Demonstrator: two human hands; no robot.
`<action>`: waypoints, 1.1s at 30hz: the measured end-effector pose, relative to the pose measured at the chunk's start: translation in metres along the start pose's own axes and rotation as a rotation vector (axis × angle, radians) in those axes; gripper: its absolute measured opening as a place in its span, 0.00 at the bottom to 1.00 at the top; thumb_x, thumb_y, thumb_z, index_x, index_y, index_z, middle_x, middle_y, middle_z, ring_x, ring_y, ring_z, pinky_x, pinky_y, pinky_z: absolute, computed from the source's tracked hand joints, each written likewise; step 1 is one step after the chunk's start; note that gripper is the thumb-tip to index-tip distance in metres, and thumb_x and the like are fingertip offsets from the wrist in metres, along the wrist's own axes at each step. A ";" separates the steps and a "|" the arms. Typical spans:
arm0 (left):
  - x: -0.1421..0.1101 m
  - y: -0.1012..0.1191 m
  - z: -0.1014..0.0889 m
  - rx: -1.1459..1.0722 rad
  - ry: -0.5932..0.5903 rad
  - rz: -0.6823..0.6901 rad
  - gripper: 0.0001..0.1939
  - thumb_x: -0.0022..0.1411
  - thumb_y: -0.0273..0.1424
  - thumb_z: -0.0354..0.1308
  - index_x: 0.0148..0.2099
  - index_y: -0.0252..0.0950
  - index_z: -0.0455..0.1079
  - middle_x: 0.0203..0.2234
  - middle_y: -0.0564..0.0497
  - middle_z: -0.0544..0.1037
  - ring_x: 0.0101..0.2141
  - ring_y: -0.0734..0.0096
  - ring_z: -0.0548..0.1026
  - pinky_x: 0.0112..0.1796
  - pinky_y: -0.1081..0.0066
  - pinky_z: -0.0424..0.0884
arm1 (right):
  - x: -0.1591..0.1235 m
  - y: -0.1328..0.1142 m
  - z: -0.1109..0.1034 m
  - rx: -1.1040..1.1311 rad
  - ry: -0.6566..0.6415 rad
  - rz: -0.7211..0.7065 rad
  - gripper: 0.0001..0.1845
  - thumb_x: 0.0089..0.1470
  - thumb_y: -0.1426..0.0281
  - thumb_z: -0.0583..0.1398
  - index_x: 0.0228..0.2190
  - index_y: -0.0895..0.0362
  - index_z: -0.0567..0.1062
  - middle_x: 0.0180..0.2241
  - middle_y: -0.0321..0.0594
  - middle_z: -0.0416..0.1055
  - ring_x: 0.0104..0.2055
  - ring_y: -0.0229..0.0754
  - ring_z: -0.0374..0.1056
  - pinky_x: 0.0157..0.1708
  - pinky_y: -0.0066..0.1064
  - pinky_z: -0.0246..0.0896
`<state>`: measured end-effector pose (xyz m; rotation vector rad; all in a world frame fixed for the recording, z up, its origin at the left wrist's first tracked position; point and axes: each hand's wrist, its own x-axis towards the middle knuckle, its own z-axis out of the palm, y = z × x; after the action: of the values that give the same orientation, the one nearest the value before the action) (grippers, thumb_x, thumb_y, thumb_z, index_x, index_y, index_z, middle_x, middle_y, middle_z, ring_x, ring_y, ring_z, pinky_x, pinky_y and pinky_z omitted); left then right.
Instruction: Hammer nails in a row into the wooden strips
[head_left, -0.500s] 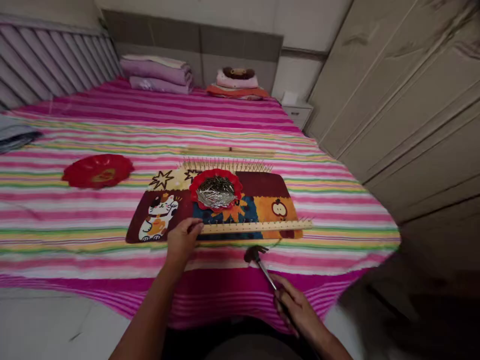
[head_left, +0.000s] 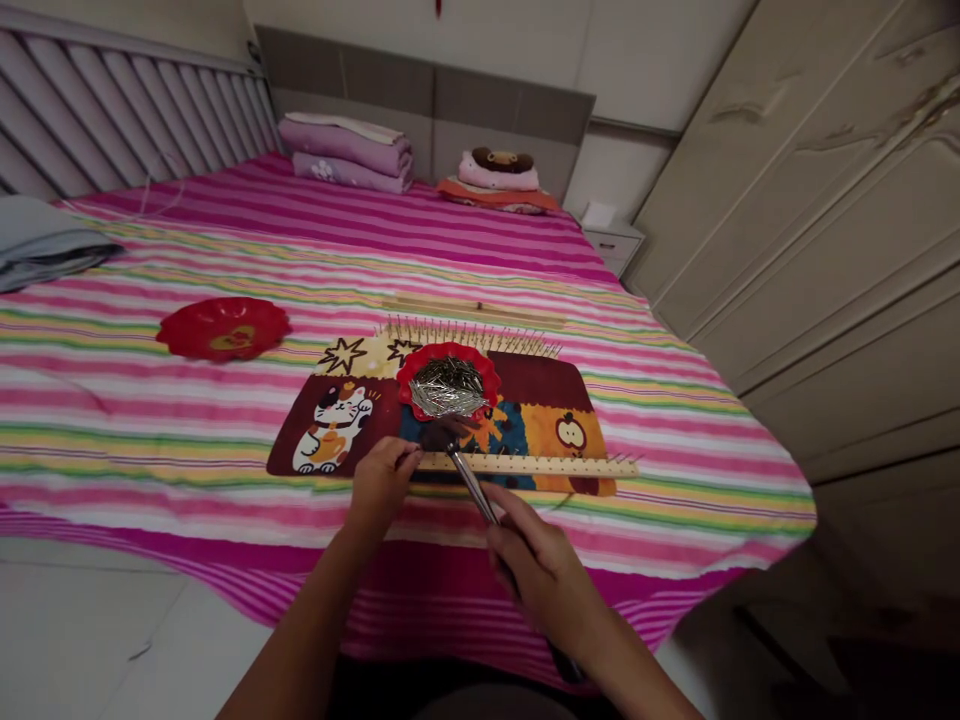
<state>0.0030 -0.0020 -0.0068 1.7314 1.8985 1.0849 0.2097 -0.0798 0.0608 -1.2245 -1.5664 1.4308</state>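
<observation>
A person works with two bare hands at a bed [head_left: 712,450] spread with striped cloth. A pale wooden strip [head_left: 525,465], studded with small nails, lies across the near part of a patterned mat [head_left: 532,385]. The left hand [head_left: 381,485] has its fingers closed on the strip's left end; whether they also pinch a nail is too small to tell. The right hand [head_left: 540,565] is wrapped around the handle of a hammer [head_left: 469,480], its blurred head over or just beyond the strip near those fingers; contact cannot be judged. Just behind sits a red scalloped bowl [head_left: 406,382] of loose nails [head_left: 450,385]. Good work here likely calls for short, square taps, left fingertips clear of the hammer's face, and the strip pressed flat, since the soft bed probably gives under each blow.
</observation>
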 end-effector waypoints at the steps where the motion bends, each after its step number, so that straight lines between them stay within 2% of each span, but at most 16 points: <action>1: 0.000 0.000 0.000 0.010 0.000 0.005 0.06 0.52 0.33 0.54 0.28 0.39 0.71 0.27 0.53 0.76 0.31 0.71 0.73 0.35 0.73 0.66 | 0.008 -0.003 0.002 -0.037 -0.001 -0.042 0.21 0.59 0.68 0.50 0.54 0.54 0.64 0.19 0.28 0.58 0.18 0.32 0.53 0.19 0.24 0.50; 4: -0.001 0.001 0.000 0.054 -0.004 0.008 0.07 0.53 0.33 0.54 0.27 0.38 0.70 0.26 0.52 0.74 0.30 0.70 0.72 0.33 0.73 0.65 | 0.024 -0.005 0.007 -0.146 -0.009 -0.087 0.21 0.58 0.71 0.50 0.53 0.52 0.66 0.20 0.29 0.60 0.20 0.33 0.55 0.22 0.25 0.53; 6: -0.001 0.001 0.000 0.072 -0.007 0.002 0.06 0.52 0.32 0.53 0.26 0.38 0.69 0.25 0.52 0.73 0.29 0.71 0.72 0.32 0.73 0.65 | 0.025 -0.004 0.007 -0.183 -0.024 -0.074 0.22 0.57 0.73 0.51 0.53 0.52 0.67 0.20 0.28 0.60 0.21 0.33 0.55 0.22 0.25 0.52; 9: 0.000 0.000 0.001 0.054 -0.004 0.002 0.06 0.52 0.31 0.52 0.27 0.38 0.70 0.26 0.52 0.74 0.30 0.71 0.72 0.33 0.73 0.65 | 0.010 0.000 0.001 -0.135 -0.042 -0.036 0.22 0.58 0.71 0.50 0.54 0.51 0.65 0.19 0.28 0.58 0.20 0.32 0.52 0.20 0.24 0.49; 12: 0.000 -0.001 0.002 0.026 -0.011 0.001 0.08 0.53 0.33 0.52 0.29 0.39 0.71 0.28 0.52 0.76 0.31 0.70 0.73 0.34 0.73 0.66 | -0.016 0.014 -0.012 -0.034 -0.090 0.060 0.22 0.60 0.66 0.50 0.55 0.52 0.62 0.18 0.27 0.54 0.18 0.31 0.49 0.17 0.23 0.45; 16: 0.001 -0.001 -0.005 0.032 -0.049 -0.003 0.10 0.52 0.35 0.53 0.33 0.39 0.73 0.30 0.51 0.77 0.32 0.69 0.74 0.35 0.72 0.68 | -0.050 0.059 -0.031 0.065 -0.066 0.293 0.27 0.56 0.58 0.52 0.56 0.53 0.61 0.16 0.26 0.54 0.14 0.30 0.47 0.11 0.21 0.40; 19: 0.008 0.006 -0.015 0.078 -0.014 0.002 0.12 0.53 0.33 0.51 0.37 0.39 0.74 0.31 0.51 0.78 0.32 0.69 0.74 0.35 0.71 0.68 | -0.068 0.103 -0.039 0.138 0.035 0.440 0.33 0.52 0.53 0.53 0.56 0.55 0.60 0.16 0.25 0.56 0.11 0.28 0.45 0.07 0.20 0.37; 22: 0.024 0.022 -0.017 0.167 0.041 0.069 0.13 0.56 0.34 0.50 0.38 0.38 0.74 0.33 0.49 0.77 0.35 0.67 0.73 0.39 0.70 0.67 | -0.076 0.134 -0.041 0.271 0.122 0.474 0.35 0.52 0.53 0.53 0.56 0.59 0.58 0.13 0.21 0.51 0.10 0.28 0.41 0.06 0.18 0.36; 24: 0.040 0.035 -0.012 0.262 -0.017 0.133 0.13 0.57 0.34 0.50 0.38 0.38 0.74 0.34 0.48 0.77 0.38 0.65 0.73 0.41 0.68 0.66 | -0.076 0.143 -0.040 0.354 0.168 0.473 0.34 0.52 0.55 0.54 0.56 0.59 0.58 0.13 0.21 0.51 0.10 0.28 0.40 0.06 0.17 0.35; 26: 0.057 0.047 -0.002 0.389 -0.128 0.156 0.12 0.56 0.32 0.50 0.38 0.38 0.75 0.36 0.47 0.78 0.39 0.62 0.72 0.41 0.66 0.65 | -0.074 0.144 -0.040 0.410 0.181 0.470 0.32 0.52 0.56 0.54 0.55 0.58 0.58 0.13 0.21 0.53 0.10 0.27 0.40 0.06 0.17 0.35; 30: 0.081 0.063 0.019 0.613 -0.307 0.084 0.11 0.53 0.28 0.52 0.34 0.40 0.76 0.37 0.45 0.78 0.41 0.56 0.72 0.39 0.62 0.62 | -0.071 0.141 -0.042 0.431 0.167 0.481 0.30 0.52 0.58 0.54 0.54 0.57 0.59 0.14 0.23 0.56 0.09 0.26 0.42 0.05 0.16 0.37; 33: 0.087 0.066 0.026 0.664 -0.336 0.061 0.10 0.50 0.26 0.53 0.31 0.39 0.76 0.33 0.44 0.79 0.37 0.56 0.74 0.38 0.60 0.60 | -0.071 0.143 -0.043 0.442 0.164 0.499 0.29 0.52 0.59 0.54 0.54 0.56 0.59 0.16 0.24 0.58 0.09 0.27 0.44 0.05 0.16 0.38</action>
<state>0.0497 0.0862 0.0443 2.1408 2.1178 0.1331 0.3005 -0.1380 -0.0641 -1.4624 -0.7957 1.8081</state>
